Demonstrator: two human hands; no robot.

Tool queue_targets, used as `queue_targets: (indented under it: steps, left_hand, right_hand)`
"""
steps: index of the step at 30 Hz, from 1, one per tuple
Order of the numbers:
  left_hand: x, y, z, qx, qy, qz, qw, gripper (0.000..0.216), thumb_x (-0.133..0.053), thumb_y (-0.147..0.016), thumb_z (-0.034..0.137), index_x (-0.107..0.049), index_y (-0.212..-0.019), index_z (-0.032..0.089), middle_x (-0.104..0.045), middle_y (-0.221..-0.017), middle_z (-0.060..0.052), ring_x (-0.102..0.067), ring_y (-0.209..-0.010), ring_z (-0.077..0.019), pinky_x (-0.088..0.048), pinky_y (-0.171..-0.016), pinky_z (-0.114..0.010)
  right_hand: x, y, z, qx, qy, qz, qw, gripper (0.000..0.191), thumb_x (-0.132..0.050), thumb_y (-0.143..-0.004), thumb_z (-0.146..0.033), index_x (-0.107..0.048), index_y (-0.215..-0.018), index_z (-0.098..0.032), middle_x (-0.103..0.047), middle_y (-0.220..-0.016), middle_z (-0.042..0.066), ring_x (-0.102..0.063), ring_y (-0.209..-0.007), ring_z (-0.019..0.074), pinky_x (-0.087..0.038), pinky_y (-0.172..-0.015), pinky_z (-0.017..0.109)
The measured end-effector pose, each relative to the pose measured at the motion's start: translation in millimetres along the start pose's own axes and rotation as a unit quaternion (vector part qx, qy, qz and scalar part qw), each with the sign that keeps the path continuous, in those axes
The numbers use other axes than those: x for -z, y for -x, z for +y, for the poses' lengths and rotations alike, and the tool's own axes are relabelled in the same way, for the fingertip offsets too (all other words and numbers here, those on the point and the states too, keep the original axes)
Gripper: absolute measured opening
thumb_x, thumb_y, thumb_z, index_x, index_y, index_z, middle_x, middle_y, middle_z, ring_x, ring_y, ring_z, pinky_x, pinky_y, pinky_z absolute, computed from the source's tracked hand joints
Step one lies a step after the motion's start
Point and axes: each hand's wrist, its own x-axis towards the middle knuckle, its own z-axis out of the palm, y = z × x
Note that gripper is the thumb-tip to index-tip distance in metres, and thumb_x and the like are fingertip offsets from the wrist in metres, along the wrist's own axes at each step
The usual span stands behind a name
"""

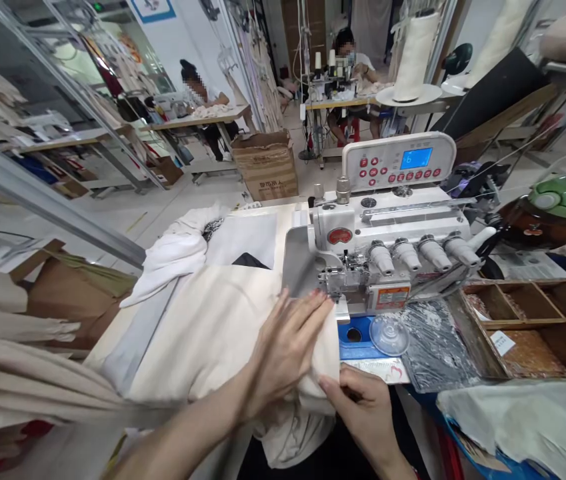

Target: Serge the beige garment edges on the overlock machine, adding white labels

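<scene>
Left hand (287, 343) lies flat, fingers spread, on the cream fabric (213, 327), fingertips right at the overlock machine's (387, 247) presser foot. Right hand (363, 407) pinches the fabric's near edge just below it (thumb on top). A wooden tray (533, 323) sits off right.

table (263, 212): sewing machine (387, 240), cream fabric (213, 327), tray (533, 327)

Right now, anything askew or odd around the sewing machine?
Nothing stands out. Cream fabric lies flat under the left hand, the right hand pinches its edge, and both sit at the sewing machine. The wooden tray sits square.
</scene>
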Motion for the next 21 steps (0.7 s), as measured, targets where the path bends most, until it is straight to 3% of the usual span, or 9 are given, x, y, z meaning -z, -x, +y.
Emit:
queue_targets:
  steps: [6, 10, 13, 18, 21]
  left_hand:
    - [-8.9, 4.8, 12.1, 0.014, 0.011, 0.036, 0.999, 0.033, -0.048, -0.102, 0.015, -0.053, -0.134, 0.014, -0.073, -0.128, -0.012, -0.066, -0.128, -0.0197, -0.051, -0.114, -0.034]
    - [-8.6, 0.3, -3.6, -0.012, -0.009, 0.023, 1.000, 0.036, -0.050, -0.102, 0.017, -0.056, -0.138, 0.014, -0.070, -0.134, -0.012, -0.059, -0.137, -0.0247, -0.053, -0.114, -0.040]
    - [-8.0, -5.7, -11.2, -0.017, -0.005, 0.049, 0.999, 0.027, -0.055, -0.100, 0.018, -0.067, -0.124, 0.015, -0.072, -0.131, -0.014, -0.056, -0.140, -0.0302, -0.057, -0.110, -0.046]
    - [-4.0, -3.6, -1.1, -0.022, 0.063, 0.081, 0.994, 0.025, -0.065, -0.093, 0.007, -0.071, -0.116, 0.016, -0.078, -0.114, -0.009, -0.071, -0.118, -0.0190, -0.054, -0.112, -0.034]
    - [-8.7, -11.4, -14.9, 0.016, 0.114, 0.077, 0.990, 0.022, -0.065, -0.094, 0.011, -0.075, -0.113, 0.018, -0.078, -0.111, -0.007, -0.074, -0.110, -0.0176, -0.052, -0.114, -0.035]
  right_hand:
    - [14.1, 10.7, 11.1, -0.028, 0.012, 0.021, 0.999, 0.047, -0.065, -0.098, -0.040, -0.057, -0.056, -0.019, -0.045, -0.057, -0.003, -0.041, -0.052, 0.0121, -0.032, -0.049, 0.026]
    - [15.7, 4.6, 6.0, 0.004, 0.000, 0.031, 1.000, 0.042, -0.064, -0.099, -0.033, -0.059, -0.059, -0.020, -0.044, -0.057, -0.004, -0.040, -0.051, 0.0123, -0.031, -0.048, 0.026]
    - [14.3, -2.6, 2.4, 0.043, -0.006, 0.058, 0.997, 0.041, -0.064, -0.098, -0.028, -0.057, -0.058, -0.020, -0.042, -0.056, -0.004, -0.038, -0.050, 0.0114, -0.028, -0.046, 0.026]
    - [14.3, -0.4, 3.9, -0.006, -0.024, 0.066, 0.997, 0.029, -0.067, -0.096, -0.028, -0.070, -0.069, -0.019, -0.061, -0.066, 0.001, -0.052, -0.055, 0.0127, -0.040, -0.049, 0.023]
    - [13.3, -10.3, 2.0, -0.045, -0.047, 0.050, 0.997, 0.031, -0.068, -0.094, -0.031, -0.072, -0.067, -0.018, -0.063, -0.064, 0.002, -0.051, -0.052, 0.0121, -0.040, -0.046, 0.022]
